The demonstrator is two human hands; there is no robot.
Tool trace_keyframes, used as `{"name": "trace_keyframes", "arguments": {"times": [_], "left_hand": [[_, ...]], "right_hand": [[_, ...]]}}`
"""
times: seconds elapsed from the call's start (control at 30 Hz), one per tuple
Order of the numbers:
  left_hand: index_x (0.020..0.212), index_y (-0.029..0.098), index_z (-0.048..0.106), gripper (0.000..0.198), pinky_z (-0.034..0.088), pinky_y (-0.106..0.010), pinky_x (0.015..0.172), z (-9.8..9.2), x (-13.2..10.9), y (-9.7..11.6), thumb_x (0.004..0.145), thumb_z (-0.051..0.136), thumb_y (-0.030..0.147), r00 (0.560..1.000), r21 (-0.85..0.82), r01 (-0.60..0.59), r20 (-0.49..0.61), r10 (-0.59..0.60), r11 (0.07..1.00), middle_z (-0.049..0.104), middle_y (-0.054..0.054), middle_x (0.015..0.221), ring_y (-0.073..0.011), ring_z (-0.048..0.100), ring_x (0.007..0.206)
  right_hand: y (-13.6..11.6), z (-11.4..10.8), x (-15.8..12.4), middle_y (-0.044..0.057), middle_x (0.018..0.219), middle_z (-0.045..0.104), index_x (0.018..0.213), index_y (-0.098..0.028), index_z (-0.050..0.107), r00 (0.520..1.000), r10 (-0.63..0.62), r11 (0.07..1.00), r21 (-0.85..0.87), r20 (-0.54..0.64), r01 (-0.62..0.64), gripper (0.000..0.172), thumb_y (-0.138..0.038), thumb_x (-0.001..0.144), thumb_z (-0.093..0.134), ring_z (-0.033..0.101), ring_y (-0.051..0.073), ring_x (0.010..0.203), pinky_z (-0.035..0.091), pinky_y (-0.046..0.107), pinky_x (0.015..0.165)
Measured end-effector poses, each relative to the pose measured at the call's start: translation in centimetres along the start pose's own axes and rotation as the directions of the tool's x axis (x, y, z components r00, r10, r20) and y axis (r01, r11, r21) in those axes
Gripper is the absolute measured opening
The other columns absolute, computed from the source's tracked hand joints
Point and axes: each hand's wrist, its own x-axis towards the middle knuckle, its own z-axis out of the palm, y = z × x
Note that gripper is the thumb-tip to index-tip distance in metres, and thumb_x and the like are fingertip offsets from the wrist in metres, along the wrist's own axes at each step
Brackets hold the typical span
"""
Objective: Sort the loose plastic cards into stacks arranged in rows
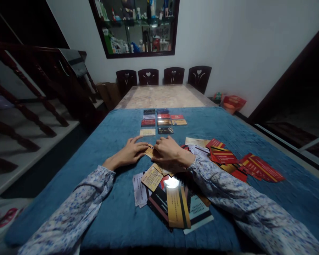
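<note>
A yellow card (149,151) is between my two hands, low over the blue cloth. At its left end, the fingertips of my left hand (129,153) grip it, the index finger lifted away. My right hand (168,151) is curled over the other end and hides that part. Just beyond my hands, several cards lie in short columns, among them a cream card (147,132) and a black card (165,130). Nearer to me spreads a loose pile with a gold card (178,207) on top. Red cards (223,154) lie scattered beyond my right forearm.
A blue cloth (95,209) covers the near part of the long table, whose far end shows a marble-like top (164,96). Dark chairs (148,77) stand behind it. At the left is a wooden stair railing (23,88); a red bag (234,102) sits beyond the right edge.
</note>
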Motion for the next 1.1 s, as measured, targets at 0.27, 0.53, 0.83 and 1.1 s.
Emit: {"name": "trace_keyframes", "arguments": {"times": [0.27, 0.53, 0.83, 1.1], "left_hand": [[0.123, 0.022, 0.069, 0.028, 0.036, -0.060, 0.112, -0.6, -0.2, 0.7, 0.100, 0.054, 0.026, 1.000, 0.049, 0.000, -0.007, 0.001, 0.999, 0.070, -0.012, 0.122, -0.0361, 0.041, 0.142], [0.122, 0.021, 0.070, 0.028, 0.035, -0.058, 0.113, -0.4, -0.2, 0.1, 0.102, 0.052, 0.028, 0.999, 0.034, -0.038, 0.027, 0.037, 0.999, 0.066, -0.011, 0.139, -0.0347, 0.038, 0.146], [0.117, 0.021, 0.074, 0.031, 0.042, -0.046, 0.108, -0.7, -0.2, 0.8, 0.106, 0.047, 0.032, 0.990, 0.012, -0.138, 0.006, 0.138, 0.990, 0.075, -0.010, 0.120, -0.0256, 0.060, 0.123], [0.107, 0.019, 0.074, 0.033, 0.053, -0.032, 0.083, -1.1, -0.4, 1.6, 0.106, 0.043, 0.030, 0.983, -0.028, -0.153, -0.106, 0.149, 0.988, 0.075, -0.008, 0.095, -0.0175, 0.069, 0.085]], "right_hand": [[0.0, 0.0, -0.2, 0.018, 0.119, 0.068, 0.115, -0.014, 0.073, 1.000, -0.003, 1.000, 0.008, 0.014, 0.003, 0.051, -0.057, 0.095, 0.057, 0.060, 0.033, 0.116, 0.045, 0.041, 0.089], [0.1, 0.4, 0.0, 0.017, 0.116, 0.068, 0.114, -0.014, 0.073, 1.000, -0.016, 0.999, 0.051, 0.014, 0.015, 0.038, -0.043, 0.094, 0.058, 0.064, 0.028, 0.110, 0.047, 0.032, 0.082], [0.5, -0.5, -0.5, 0.016, 0.102, 0.074, 0.100, -0.012, 0.077, 0.996, -0.089, 0.995, 0.055, 0.003, 0.089, 0.029, -0.027, 0.095, 0.052, 0.067, 0.021, 0.087, 0.039, 0.029, 0.069], [2.2, -0.2, -0.3, 0.013, 0.099, 0.076, 0.099, -0.015, 0.077, 0.983, -0.172, 0.983, 0.051, -0.062, 0.176, 0.026, -0.024, 0.094, 0.053, 0.063, 0.018, 0.077, 0.027, 0.030, 0.062]]}}
